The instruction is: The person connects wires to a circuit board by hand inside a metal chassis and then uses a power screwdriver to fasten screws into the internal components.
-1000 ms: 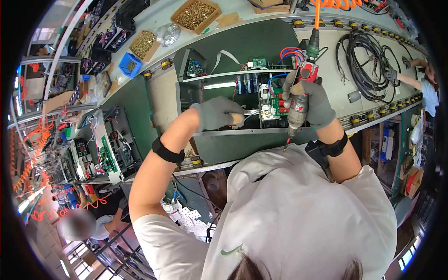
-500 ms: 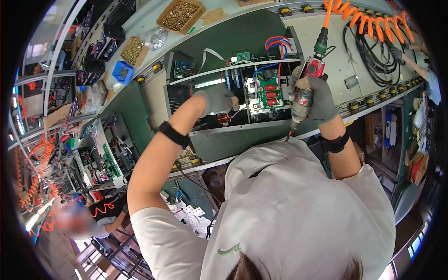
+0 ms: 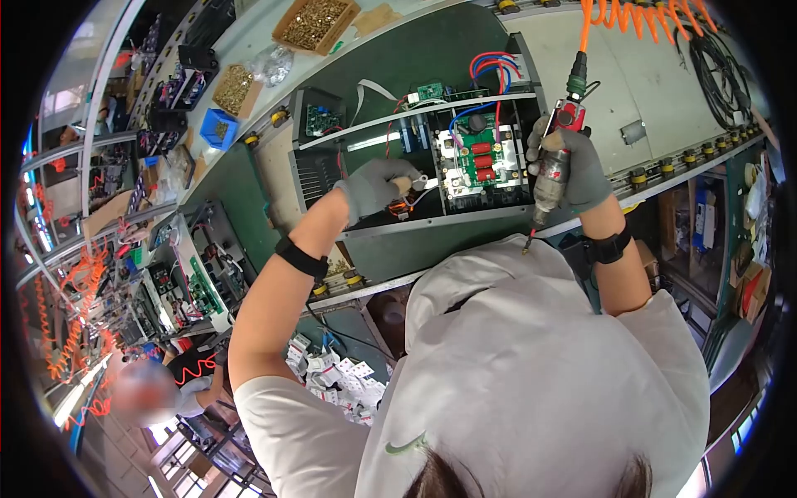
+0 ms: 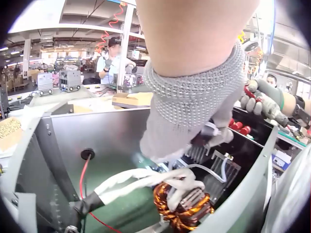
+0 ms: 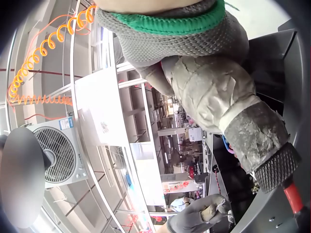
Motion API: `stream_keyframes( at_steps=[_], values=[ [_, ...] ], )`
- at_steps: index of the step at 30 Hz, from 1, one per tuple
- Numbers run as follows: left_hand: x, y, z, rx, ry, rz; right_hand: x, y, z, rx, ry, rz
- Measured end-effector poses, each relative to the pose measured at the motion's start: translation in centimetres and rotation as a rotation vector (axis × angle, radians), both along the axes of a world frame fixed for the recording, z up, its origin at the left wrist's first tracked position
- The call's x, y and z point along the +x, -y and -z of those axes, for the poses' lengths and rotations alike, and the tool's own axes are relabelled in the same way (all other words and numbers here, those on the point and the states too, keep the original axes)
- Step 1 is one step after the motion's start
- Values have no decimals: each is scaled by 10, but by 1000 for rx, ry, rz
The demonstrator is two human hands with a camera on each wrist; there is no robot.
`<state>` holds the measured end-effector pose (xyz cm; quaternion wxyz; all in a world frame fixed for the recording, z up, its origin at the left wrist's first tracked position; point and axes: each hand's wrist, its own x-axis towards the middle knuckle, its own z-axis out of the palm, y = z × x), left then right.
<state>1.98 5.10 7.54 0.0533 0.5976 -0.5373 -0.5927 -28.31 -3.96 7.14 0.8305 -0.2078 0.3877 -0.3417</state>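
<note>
My gloved left hand pinches the end of a white lead that has a metal lug, inside the open metal chassis. Just below it lies a copper-wound coil, large in the left wrist view. Right of that hand sits a green circuit board with red parts on silver blocks. My gloved right hand grips a tape-wrapped air screwdriver at the chassis's right end, its bit pointing down toward my body. The left hand also shows at the bottom of the right wrist view.
An orange coiled hose runs up from the screwdriver. At the upper left stand a box of brass screws and a blue bin. Black cables lie at the far right; another open chassis stands at left.
The view has shifted, and the circuit board is more fully uncovered. My right hand has moved off it to the right with the screwdriver. My left hand has raised the lead's lug into view.
</note>
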Motion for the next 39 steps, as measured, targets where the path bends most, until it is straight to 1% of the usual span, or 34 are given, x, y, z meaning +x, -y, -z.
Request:
stream_keyframes(
  at_steps=[1, 2, 3, 4, 5, 6, 8, 9, 13, 15, 19, 21, 24, 25, 28, 29, 32, 34, 36, 37, 39],
  values=[
    [-6, -1, 0, -27, 46, -57, 0, 1, 1, 3, 1, -4],
    [-9, -1, 7, -26, 46, -60, -1, 2, 1, -21, -18, -18],
    [-12, -2, 17, -62, 178, -107, -1, 4, 1, -47, -38, -32],
    [-19, 1, 16, -99, 311, -154, 0, 5, 1, -49, -36, -35],
    [-29, 5, 13, -96, 486, -119, 1, 5, 0, -48, -37, -44],
    [-36, 8, 16, -99, 487, -120, 1, 5, -1, -48, -39, -52],
    [-45, 15, 26, -205, 748, -72, 1, 4, 0, -65, -31, -79],
    [-48, 22, 30, -140, 790, -92, 0, 3, 1, -79, -25, -106],
    [-49, 28, 38, -191, 762, -123, 0, 0, 1, -127, -45, -125],
    [-51, 24, 37, -273, 825, -85, 1, -1, 1, -93, -69, -75],
    [-48, 22, 33, -323, 806, -31, 2, -1, -2, -102, -30, -48],
    [-46, 20, 37, -452, 854, 74, 1, -2, -2, -74, 27, -26],
    [-48, 20, 36, -490, 856, 135, -3, -2, 2, -125, -12, -53],
    [-48, 20, 38, -516, 855, 151, -3, -3, 4, -125, -47, -35],
    [-44, 22, 46, -568, 801, 124, -4, -4, 7, -134, -40, -44],
    [-43, 25, 48, -535, 794, 135, -4, -5, 9, -132, -38, -49],
    [-43, 28, 50, -543, 810, 146, -4, -4, 11, -131, 27, -45],
    [-43, 30, 50, -547, 823, 164, -1, -6, 7, -161, -42, -20],
    [-47, 31, 50, -518, 851, 171, -1, -7, 9, -188, -49, -11],
    [-48, 31, 46, -494, 840, 158, -1, -7, 10, -221, -52, -1],
    [-52, 31, 46, -469, 843, 111, -2, -6, 13, -211, -51, -17]
  ],
)
